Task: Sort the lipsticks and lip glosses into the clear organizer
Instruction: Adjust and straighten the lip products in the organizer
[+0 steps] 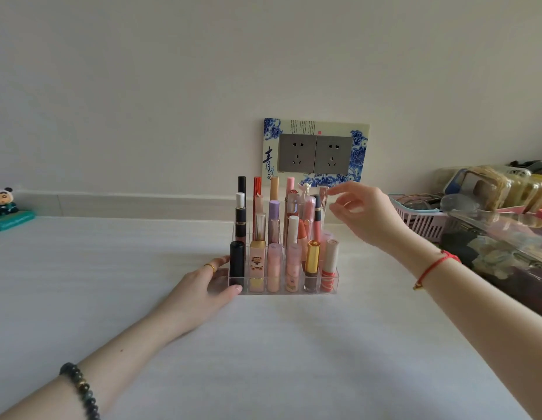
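The clear organizer [332, 282] stands mid-table, filled with several upright lipsticks and lip glosses in rows. A black lipstick [237, 262] is in the front left slot, a gold-capped gloss [312, 263] near the front right. My left hand [207, 291] holds the organizer's front left corner, thumb against its base. My right hand [365, 215] hovers at the back right, fingertips pinching the cap of a clear pinkish tube [323, 195] that stands in the rear right slot.
A pink basket [421, 221] with glasses and a clear bin [506, 234] of pouches stand at the right. A small figurine [4, 207] sits at far left by the wall. A decorated double socket [315, 151] is behind the organizer.
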### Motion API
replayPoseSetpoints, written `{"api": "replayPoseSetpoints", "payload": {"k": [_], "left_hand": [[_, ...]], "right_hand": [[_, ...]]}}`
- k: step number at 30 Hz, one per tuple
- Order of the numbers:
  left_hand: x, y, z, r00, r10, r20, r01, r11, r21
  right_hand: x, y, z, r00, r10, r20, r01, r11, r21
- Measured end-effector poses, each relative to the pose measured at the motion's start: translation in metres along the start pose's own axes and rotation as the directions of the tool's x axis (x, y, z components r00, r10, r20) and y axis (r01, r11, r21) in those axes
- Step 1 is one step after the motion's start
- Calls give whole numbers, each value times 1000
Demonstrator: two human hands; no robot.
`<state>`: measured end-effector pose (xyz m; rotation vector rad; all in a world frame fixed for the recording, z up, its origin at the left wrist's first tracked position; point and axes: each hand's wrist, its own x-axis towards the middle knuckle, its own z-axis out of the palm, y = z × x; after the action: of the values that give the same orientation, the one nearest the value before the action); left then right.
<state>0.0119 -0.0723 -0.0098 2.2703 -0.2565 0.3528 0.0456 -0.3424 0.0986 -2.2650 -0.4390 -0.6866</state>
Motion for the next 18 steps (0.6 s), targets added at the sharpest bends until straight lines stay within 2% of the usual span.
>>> {"api": "replayPoseSetpoints", "payload": {"k": [3,7,12,18], "left_hand": [[-1,1,0,1000,5,-5,-5,1000,-6],[-1,1,-1,1000,20,-8,-20,1000,-1],[-1,1,-1,1000,16,-6,-16,1000,-20],[-1,0,-1,1000,13,0,-13,1000,-16]], "right_hand": [[17,0,2,992,-38,119,58,985,-162],[30,1,7,976,-65,209,119,959,-257],[29,3,11,973,-88,213,145,953,-267],[22,4,6,986,-118,121,145,957,-250]]}}
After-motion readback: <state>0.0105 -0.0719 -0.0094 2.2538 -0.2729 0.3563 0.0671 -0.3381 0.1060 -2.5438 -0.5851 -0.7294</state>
